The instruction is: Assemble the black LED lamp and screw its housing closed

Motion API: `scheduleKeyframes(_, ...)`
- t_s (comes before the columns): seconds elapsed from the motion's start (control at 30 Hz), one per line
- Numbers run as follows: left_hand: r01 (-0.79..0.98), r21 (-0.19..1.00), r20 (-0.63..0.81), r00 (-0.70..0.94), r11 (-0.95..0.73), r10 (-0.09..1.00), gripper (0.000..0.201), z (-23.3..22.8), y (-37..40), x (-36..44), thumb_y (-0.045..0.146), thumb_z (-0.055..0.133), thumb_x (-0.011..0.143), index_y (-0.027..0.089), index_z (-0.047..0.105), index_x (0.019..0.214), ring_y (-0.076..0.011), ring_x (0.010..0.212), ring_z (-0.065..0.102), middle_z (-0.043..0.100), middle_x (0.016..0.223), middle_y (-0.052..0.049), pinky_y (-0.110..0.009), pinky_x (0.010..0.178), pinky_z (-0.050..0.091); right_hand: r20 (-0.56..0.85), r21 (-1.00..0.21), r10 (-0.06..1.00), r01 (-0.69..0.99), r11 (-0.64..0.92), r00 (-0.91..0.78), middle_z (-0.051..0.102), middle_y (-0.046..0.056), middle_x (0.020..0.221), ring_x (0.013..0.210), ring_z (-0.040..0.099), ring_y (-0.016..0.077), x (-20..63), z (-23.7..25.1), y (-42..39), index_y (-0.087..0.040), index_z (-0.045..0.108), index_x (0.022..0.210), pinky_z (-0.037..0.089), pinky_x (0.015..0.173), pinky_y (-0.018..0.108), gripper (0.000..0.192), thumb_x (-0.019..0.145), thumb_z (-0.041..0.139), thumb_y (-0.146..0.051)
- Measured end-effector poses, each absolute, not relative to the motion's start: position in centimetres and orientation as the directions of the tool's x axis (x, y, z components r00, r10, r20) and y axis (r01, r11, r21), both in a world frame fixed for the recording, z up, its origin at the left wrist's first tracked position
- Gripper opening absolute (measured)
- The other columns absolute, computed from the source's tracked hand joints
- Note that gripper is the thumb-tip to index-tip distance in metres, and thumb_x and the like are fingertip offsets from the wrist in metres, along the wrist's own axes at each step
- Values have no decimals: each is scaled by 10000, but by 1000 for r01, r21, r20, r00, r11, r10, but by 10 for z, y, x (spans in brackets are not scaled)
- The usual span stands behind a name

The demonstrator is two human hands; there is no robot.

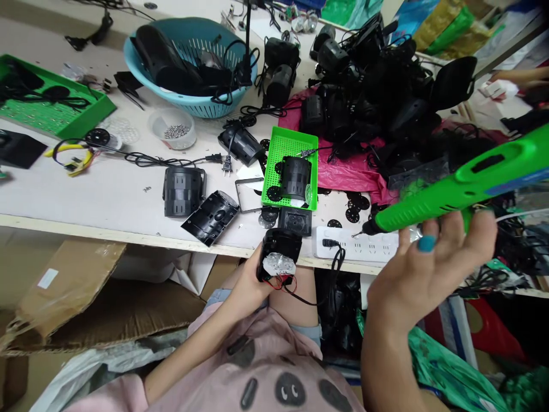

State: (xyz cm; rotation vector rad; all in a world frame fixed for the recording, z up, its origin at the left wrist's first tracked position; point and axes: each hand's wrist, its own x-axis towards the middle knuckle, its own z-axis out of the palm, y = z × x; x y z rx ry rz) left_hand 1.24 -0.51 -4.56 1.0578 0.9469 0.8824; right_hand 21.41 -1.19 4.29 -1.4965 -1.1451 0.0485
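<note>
Left hand (pixel 249 283) grips a black lamp housing (pixel 278 257) just below the table (pixel 107 194) edge, over the lap. Right hand (pixel 424 274), fingers loosely curled, holds a green screwdriver (pixel 454 191) above the power strip (pixel 364 245).

Green tool (pixel 467 189) cut off rightward

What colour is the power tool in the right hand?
Bright green tool, held by the right hand; head view.

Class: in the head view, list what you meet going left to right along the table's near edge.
Yellow-handled pliers → black ribbed housing → flat black cover → green tray → white power strip → green power screwdriver, in the right hand.
</note>
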Motion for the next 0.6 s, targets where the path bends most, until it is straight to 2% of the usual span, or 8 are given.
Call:
scheduleKeyframes(0.03, -133, 955, -206, 341, 264, 917, 319, -43, -4, 12, 216, 748, 673, 186, 603, 955, -233, 906, 602, 628, 891, -16, -395, 960, 486, 559, -784, 621, 593, 183, 549, 373, 82, 1475, 1405, 353, 339, 205, 38, -22, -348, 371, 1439, 359, 1096, 550, 523, 950, 550, -395)
scheduleKeyframes(0.07, -132, 952, -219, 342, 277, 914, 310, -42, -4, 12, 204, 736, 672, 186, 602, 951, -237, 915, 601, 627, 886, -15, -382, 939, 489, 546, -793, 633, 583, 178, 549, 467, 93, 1386, 1327, 443, 332, 196, 33, -31, -321, 481, 1373, 383, 1076, 539, 472, 921, 619, -338)
scheduleKeyframes(0.1, -129, 949, -229, 343, 287, 911, 315, -40, -4, 13, 201, 727, 671, 185, 604, 960, -243, 929, 601, 628, 887, -17, -372, 922, 489, 521, -790, 689, 591, 164, 504, 544, 93, 1278, 1234, 517, 312, 190, 29, -38, -299, 558, 1295, 412, 1040, 518, 398, 908, 651, -284)
scheduleKeyframes(0.17, -116, 949, -236, 350, 292, 907, 368, -39, -4, 13, 205, 723, 670, 179, 609, 1018, -254, 955, 596, 637, 910, -27, -365, 910, 481, 421, -746, 846, 655, 118, 327, 608, 72, 1098, 1077, 576, 264, 181, 20, -46, -275, 627, 1158, 454, 942, 460, 252, 917, 647, -202)
scheduleKeyframes(0.27, -91, 949, -249, 370, 301, 895, 467, -36, -3, 15, 209, 723, 671, 169, 605, 1122, -252, 955, 595, 658, 987, -45, -358, 903, 474, 339, -674, 932, 725, 144, 130, 620, 41, 936, 921, 570, 221, 177, 13, -48, -250, 656, 999, 459, 797, 387, 118, 938, 628, -153)
scheduleKeyframes(0.43, -93, 943, -267, 368, 321, 891, 471, -29, -3, 15, 238, 724, 687, 174, 608, 1139, -274, 1017, 606, 674, 1064, -64, -379, 946, 470, 374, -595, 927, 777, 205, 41, 626, 29, 876, 844, 557, 213, 175, 11, -41, -230, 650, 956, 427, 752, 384, 96, 936, 630, -138)
scheduleKeyframes(0.6, -102, 940, -273, 348, 326, 897, 477, -31, -3, 9, 267, 760, 675, 183, 624, 1124, -298, 1047, 606, 669, 951, -43, -396, 968, 467, 406, -566, 914, 778, 272, -24, 623, 22, 857, 817, 551, 204, 173, 14, -35, -214, 636, 916, 410, 754, 385, 101, 917, 631, -113)
